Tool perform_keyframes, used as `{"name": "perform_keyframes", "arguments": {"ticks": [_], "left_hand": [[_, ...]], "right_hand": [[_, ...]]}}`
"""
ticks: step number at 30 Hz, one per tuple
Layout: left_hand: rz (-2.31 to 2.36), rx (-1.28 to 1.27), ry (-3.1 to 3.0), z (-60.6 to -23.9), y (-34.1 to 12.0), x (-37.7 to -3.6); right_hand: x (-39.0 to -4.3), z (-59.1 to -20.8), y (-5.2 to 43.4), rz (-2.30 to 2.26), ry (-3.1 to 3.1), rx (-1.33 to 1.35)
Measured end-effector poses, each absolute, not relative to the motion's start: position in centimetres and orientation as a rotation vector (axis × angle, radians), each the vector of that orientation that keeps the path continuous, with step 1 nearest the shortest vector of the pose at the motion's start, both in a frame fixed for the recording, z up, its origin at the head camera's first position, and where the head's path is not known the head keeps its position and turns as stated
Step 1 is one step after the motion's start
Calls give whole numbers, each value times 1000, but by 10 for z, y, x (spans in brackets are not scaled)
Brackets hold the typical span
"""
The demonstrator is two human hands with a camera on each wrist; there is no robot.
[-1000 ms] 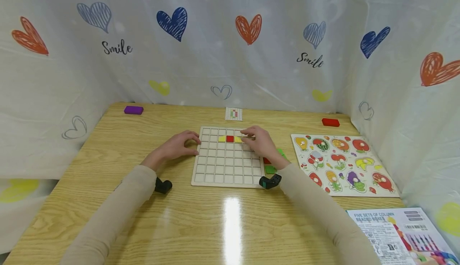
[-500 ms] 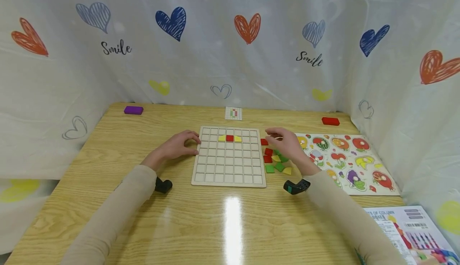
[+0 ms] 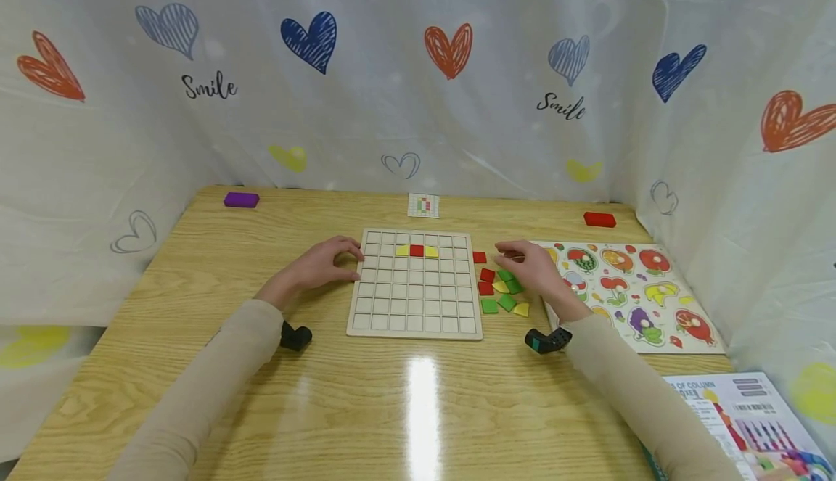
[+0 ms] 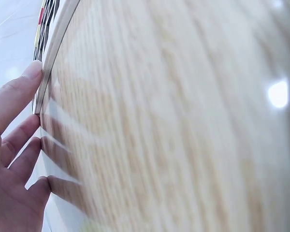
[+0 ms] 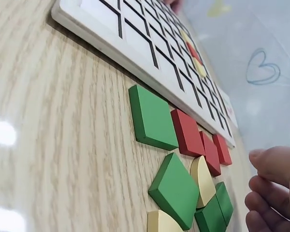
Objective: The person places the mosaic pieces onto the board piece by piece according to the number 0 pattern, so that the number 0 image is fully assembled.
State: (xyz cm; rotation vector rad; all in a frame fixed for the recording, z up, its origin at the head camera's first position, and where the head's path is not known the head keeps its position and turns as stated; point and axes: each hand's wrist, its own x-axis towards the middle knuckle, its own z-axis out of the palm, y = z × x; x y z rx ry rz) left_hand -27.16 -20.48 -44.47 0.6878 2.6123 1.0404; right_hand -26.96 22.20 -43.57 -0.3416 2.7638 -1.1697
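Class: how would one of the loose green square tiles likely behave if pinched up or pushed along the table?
The green tile looks stiff and light, being thin and flat. With flat faces it should slide, not roll. Its low edges may make pinching fiddly on the glossy table.

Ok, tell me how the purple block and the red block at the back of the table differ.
The purple block lies at the far left corner of the table, the red block at the far right. The purple one sits beyond the left hand, the red one beyond the right hand and the fruit puzzle. Both are small flat oblongs, untouched.
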Motion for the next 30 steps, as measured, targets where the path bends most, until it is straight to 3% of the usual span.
{"name": "perform_keyframes", "arguments": {"ticks": [30], "left_hand": [[1036,688,2614,-444,-204,-271]], "right_hand": [[-297,-453,203,-994,2808,-478]]}}
